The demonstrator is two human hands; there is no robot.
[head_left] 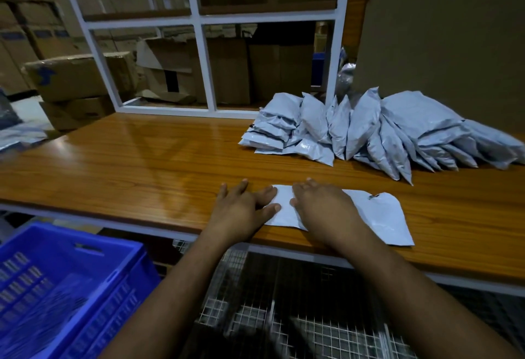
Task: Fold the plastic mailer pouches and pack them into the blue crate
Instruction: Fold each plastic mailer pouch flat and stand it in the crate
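Mailer pouch (380,216), one, flat at the near edge of the wooden table (142,165). Left hand (244,208): fingers straight, spread, pressing the pouch's left end. Right hand (324,205): palm down, fingers loosely extended, resting on the pouch. Pouch heap (369,131), far right of the table; count unclear. Blue crate (85,267), one, lower left, below the table.
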